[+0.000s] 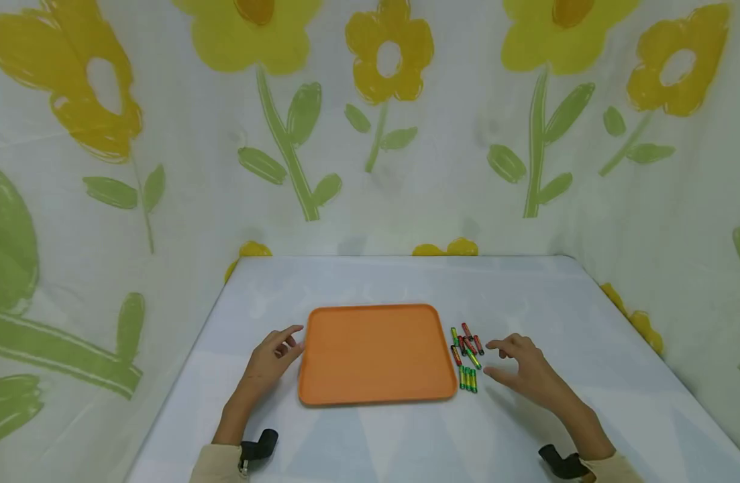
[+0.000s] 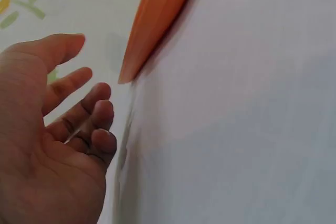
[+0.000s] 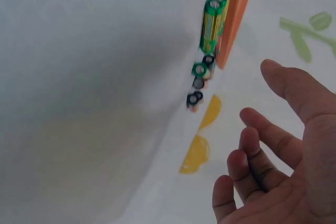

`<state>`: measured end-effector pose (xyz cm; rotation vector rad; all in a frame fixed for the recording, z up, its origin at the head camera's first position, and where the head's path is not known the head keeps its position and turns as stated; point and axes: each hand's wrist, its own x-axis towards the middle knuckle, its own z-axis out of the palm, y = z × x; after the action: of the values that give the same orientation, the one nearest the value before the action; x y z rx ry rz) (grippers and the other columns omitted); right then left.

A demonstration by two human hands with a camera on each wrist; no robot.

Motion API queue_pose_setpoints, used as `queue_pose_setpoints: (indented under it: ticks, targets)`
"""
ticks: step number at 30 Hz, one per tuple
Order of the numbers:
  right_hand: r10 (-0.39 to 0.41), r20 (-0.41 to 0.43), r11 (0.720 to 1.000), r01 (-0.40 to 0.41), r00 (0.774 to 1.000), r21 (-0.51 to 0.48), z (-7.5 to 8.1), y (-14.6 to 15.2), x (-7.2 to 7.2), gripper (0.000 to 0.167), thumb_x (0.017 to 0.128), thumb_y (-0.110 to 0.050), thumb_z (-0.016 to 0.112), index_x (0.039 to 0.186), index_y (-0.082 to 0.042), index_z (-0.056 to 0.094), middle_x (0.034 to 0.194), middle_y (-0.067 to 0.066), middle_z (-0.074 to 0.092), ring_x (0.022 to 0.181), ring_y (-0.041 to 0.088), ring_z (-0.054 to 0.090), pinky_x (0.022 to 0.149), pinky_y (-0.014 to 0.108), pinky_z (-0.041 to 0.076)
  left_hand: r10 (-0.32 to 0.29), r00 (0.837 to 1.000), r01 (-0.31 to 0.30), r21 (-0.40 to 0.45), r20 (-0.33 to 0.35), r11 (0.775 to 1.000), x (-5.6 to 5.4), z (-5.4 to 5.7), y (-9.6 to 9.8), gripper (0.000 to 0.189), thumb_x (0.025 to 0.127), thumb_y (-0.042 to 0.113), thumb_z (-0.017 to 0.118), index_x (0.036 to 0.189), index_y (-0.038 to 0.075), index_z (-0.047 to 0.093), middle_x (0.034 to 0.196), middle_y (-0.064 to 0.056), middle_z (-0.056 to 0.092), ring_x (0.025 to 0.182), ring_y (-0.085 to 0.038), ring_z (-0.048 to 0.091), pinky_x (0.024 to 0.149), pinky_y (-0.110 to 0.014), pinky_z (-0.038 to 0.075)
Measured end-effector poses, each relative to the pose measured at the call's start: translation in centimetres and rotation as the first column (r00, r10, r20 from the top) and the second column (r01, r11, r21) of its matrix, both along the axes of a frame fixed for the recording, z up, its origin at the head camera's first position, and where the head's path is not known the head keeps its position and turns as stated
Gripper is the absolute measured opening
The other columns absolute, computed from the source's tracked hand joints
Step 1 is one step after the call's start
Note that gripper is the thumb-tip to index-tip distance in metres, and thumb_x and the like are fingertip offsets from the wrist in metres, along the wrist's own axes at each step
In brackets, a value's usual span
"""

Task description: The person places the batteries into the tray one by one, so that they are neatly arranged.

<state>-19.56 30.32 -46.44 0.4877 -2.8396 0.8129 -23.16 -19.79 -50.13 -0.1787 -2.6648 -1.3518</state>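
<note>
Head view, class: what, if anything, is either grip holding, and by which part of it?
Nothing is held: the left grip is empty beside the orange tray, and the right grip is empty beside the batteries.

I count one orange tray (image 1: pixel 376 355), two hands (image 1: pixel 268 361), three green batteries (image 1: pixel 467 378) side by side, and at least six more batteries (image 1: pixel 478 345), red or green, jumbled.

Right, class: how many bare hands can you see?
2: the left hand, left of the orange rectangular tray; the right hand, right of the small green and red cylindrical batteries.
</note>
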Motion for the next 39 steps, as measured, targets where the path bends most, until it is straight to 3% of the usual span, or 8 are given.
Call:
queue_pose_setpoints:
  ticks: [4,12,19,27,33,39]
  targets:
    - [0.038,0.010,0.999,-0.038,0.999,-0.009,-0.4,-0.7,0.1,0.043,0.085,-0.033,0.082,0.119,-0.009,0.070,0.095,-0.003,0.050,0.093,0.019,0.043,0.073,0.038,0.035,-0.015,1.000,0.015,0.017,0.024,1.000,0.1,-0.1,-0.3,0.045,0.096,0.022,0.070,0.140,0.015,0.060,0.104,-0.004,0.056,0.084,-0.018,0.051,0.068,-0.027,0.045]
    - [0.029,0.086,0.999,-0.030,0.996,0.013,-1.0,-1.6,0.3,0.042,0.083,-0.029,0.084,0.119,-0.013,0.070,0.096,-0.006,0.049,0.092,0.017,0.042,0.075,0.038,0.034,-0.026,0.999,0.026,-0.009,-0.020,1.000,0.3,-0.4,-0.6,0.043,0.097,0.018,0.070,0.138,0.012,0.062,0.105,-0.002,0.059,0.087,-0.016,0.051,0.075,-0.028,0.045]
    - [0.074,-0.001,0.996,-0.074,0.997,0.047,-0.6,-1.8,0.4,0.039,0.079,-0.024,0.087,0.112,-0.011,0.072,0.093,-0.006,0.050,0.088,0.016,0.044,0.076,0.041,0.031,-0.032,0.999,0.030,-0.035,-0.035,0.999,0.5,-0.5,-0.3,0.038,0.096,0.015,0.070,0.133,0.009,0.066,0.104,-0.002,0.061,0.087,-0.015,0.052,0.077,-0.029,0.046]
    - [0.102,0.023,0.992,-0.103,0.995,0.066,-0.9,-1.9,0.1,0.041,0.077,-0.027,0.088,0.111,-0.009,0.073,0.094,-0.006,0.051,0.089,0.014,0.045,0.076,0.039,0.030,-0.034,0.999,0.031,-0.063,-0.039,0.998,0.4,-0.6,-0.4,0.039,0.097,0.017,0.069,0.134,0.009,0.065,0.104,0.000,0.061,0.086,-0.015,0.050,0.074,-0.029,0.045]
    - [0.093,0.049,0.990,-0.098,0.994,0.101,-0.7,-1.9,0.2,0.038,0.076,-0.029,0.089,0.106,-0.012,0.073,0.094,-0.007,0.052,0.089,0.014,0.046,0.075,0.039,0.031,-0.057,0.998,0.057,-0.034,-0.018,0.998,0.3,-0.9,-0.4,0.039,0.097,0.017,0.070,0.135,0.012,0.065,0.104,0.001,0.061,0.087,-0.015,0.051,0.075,-0.029,0.045]
    - [0.100,0.015,0.988,-0.101,0.995,0.118,-1.0,-1.7,0.3,0.035,0.075,-0.032,0.090,0.101,-0.017,0.072,0.094,-0.011,0.051,0.088,0.011,0.046,0.075,0.039,0.031,-0.076,0.997,0.076,-0.026,-0.020,0.997,0.5,-0.7,-0.3,0.039,0.097,0.016,0.069,0.135,0.010,0.064,0.105,0.000,0.061,0.087,-0.015,0.051,0.075,-0.029,0.045]
